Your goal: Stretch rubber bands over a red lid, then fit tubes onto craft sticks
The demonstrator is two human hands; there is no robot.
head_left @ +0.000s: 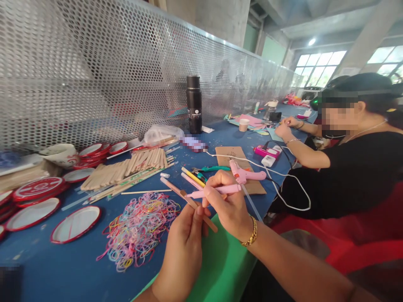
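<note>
Left hand (pixel 184 235) pinches a flat wooden stick (pixel 189 200) between thumb and fingers, the stick slanting up and away to the left. Right hand (pixel 228 201) is closed round a pink pen-like tool (pixel 214 191), held crosswise with its tip just above the stick, close to the left thumb.

Risks, as I judge them — the tip could slide off the narrow, smooth stick and catch the left thumb; the stick is gripped near one end only, so pressure may twist or snap it. The pink glue gun (pixel 244 172) lies just beyond the right hand, its white cord (pixel 283 174) looping off to the right: a snag could drag it.

Textures — loose thin rubber bands (pixel 138 228), many-coloured, heaped left of the left hand; pale flat sticks (pixel 126 172) piled beyond them; glossy round red-rimmed lids (pixel 75 224) further left. Blue table (pixel 78 268), green sheet (pixel 220 268) under the wrists.
</note>
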